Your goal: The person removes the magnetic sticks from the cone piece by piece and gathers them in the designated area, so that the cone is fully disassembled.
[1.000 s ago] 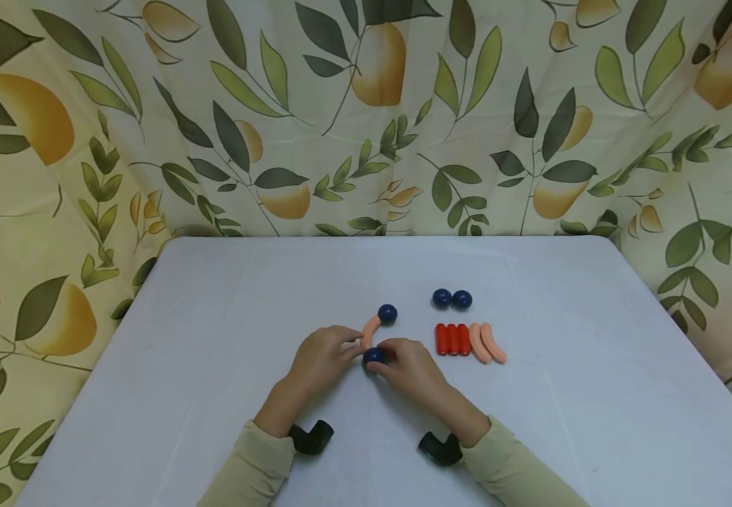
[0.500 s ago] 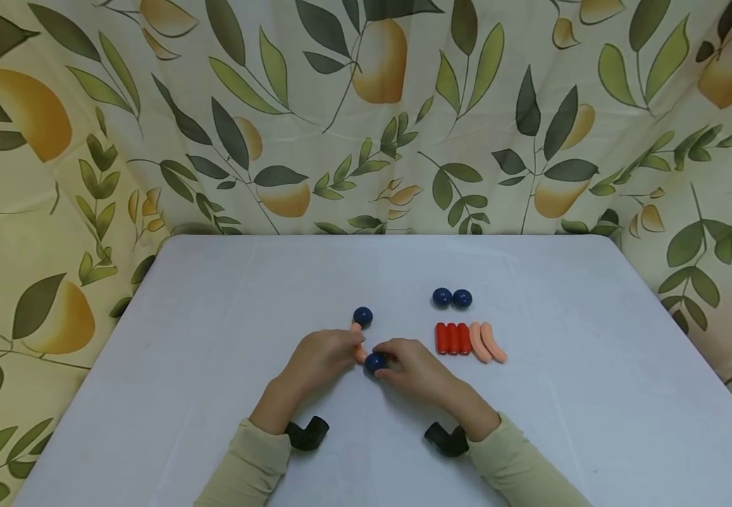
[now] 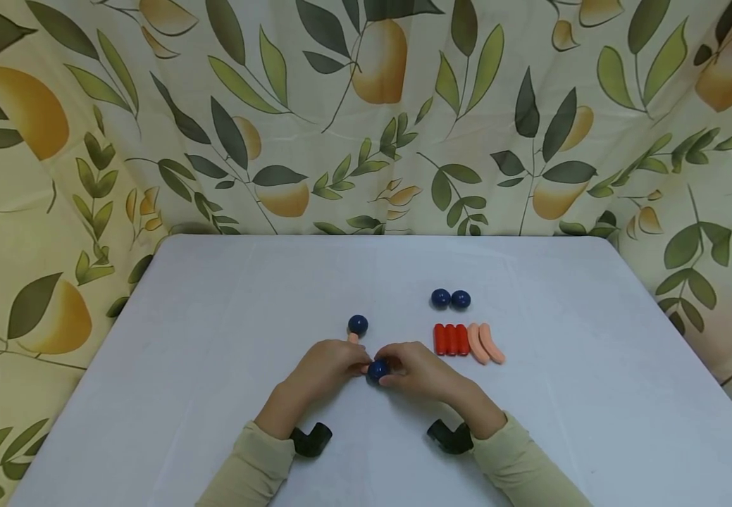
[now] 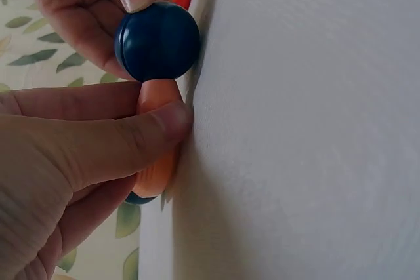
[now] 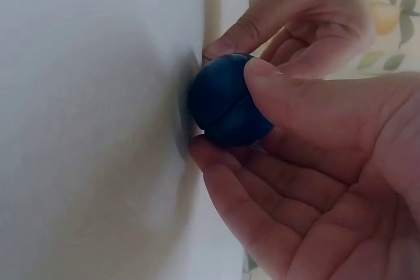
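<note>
My left hand pinches a curved orange rod between thumb and fingers, low over the white table. At the rod's far end sits a dark blue ball. A second blue ball touches the rod's near end, and my right hand grips this ball between thumb and fingers. The right wrist view shows a seam line across the held ball. Most of the rod is hidden behind my left fingers in the head view.
To the right lie several short rods: three red ones side by side and two curved orange ones. Behind them two blue balls touch. A white-covered table spreads around, with a fruit-patterned cloth at its back edge.
The orange rod with its far ball has swung left and tilted the other way. My left hand now covers most of the rod, and both hands have shifted slightly nearer.
</note>
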Available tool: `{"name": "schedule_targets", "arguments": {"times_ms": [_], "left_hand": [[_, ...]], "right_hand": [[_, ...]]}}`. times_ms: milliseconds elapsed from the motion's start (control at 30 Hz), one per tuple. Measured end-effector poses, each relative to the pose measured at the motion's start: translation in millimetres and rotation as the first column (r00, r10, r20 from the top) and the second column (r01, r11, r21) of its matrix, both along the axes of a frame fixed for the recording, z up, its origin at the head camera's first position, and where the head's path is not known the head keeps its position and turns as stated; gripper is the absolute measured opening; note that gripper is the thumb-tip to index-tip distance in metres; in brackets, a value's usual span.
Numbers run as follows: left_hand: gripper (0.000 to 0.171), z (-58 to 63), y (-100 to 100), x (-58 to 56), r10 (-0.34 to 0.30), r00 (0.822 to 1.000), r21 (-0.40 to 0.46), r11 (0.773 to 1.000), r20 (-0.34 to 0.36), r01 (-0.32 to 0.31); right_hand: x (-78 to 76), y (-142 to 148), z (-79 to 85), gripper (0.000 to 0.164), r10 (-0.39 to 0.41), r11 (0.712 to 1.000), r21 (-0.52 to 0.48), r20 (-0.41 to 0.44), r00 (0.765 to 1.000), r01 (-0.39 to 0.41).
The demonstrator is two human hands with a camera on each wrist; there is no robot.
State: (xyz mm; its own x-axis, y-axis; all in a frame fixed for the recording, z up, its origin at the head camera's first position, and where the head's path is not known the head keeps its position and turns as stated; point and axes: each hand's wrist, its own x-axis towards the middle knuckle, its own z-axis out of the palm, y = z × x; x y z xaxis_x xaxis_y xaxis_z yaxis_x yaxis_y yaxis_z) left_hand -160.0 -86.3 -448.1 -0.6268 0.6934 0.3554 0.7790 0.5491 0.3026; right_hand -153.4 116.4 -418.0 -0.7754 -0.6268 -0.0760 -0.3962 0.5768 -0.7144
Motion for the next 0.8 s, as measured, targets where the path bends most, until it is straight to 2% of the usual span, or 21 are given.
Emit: {"name": "schedule_targets", "arguments": {"times_ms": [133, 467, 633, 800], "left_hand": [[0.007, 2.8, 0, 1.9, 0.001, 0.999, 0.005, 1.0, 0.034, -0.001], [0.008, 4.2, 5, 1.3, -0.043, 0.996, 0.028, 0.999, 0.073, 0.041], [0.004, 3.0, 6, 1.2, -0.028, 0.997, 0.01, 1.0, 0.067, 0.027], [0.005, 0.9, 4, 1.9, -0.004, 0.997, -0.001, 1.0, 0.078, 0.004]], "right_hand": [[-0.1, 1, 0.5, 0.03, 0.01, 1.0, -0.009, 0.024, 1.0, -0.009], [1.1, 15, 6.8, 0.03, 0.068, 0.997, -0.021, 0.028, 0.997, -0.068], [2.8, 35, 10.9, 0.031, -0.017, 1.0, 0.02, 0.009, 1.0, 0.016], [-3.6, 60, 14.4, 0.031, -0.108, 0.994, 0.029, -0.047, 0.993, 0.109]]}}
